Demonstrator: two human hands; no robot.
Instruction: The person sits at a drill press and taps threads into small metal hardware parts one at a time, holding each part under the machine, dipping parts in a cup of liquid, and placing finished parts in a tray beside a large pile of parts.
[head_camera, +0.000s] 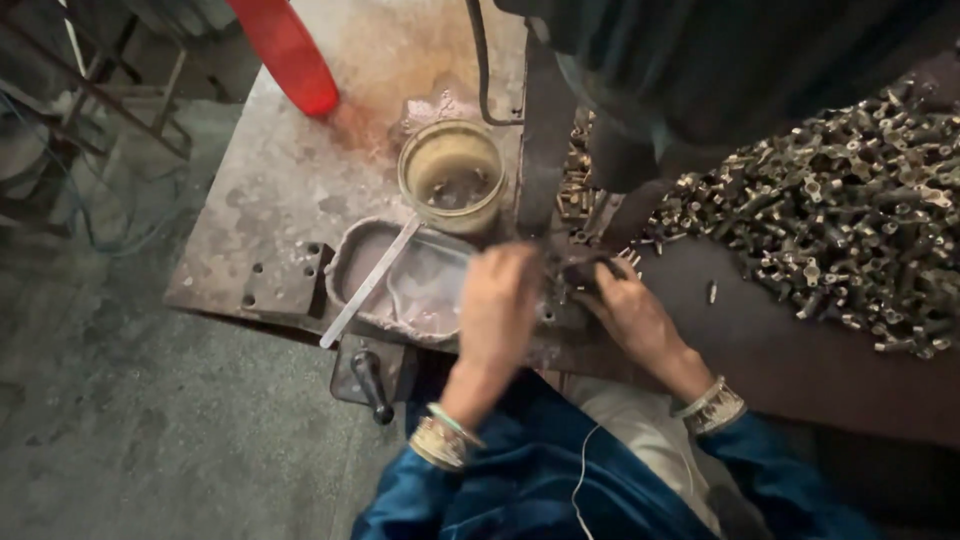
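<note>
Small metal parts (585, 275) are pinched in the right hand (625, 300) at the foot of the dark machine (610, 150) — the fingers closed on them. Just left of that machine, the left hand (500, 300) is curled beside them; its grip cannot be told. Right of the machine, a heap of brass fittings (840, 220) is spread over the counter (290, 170).
</note>
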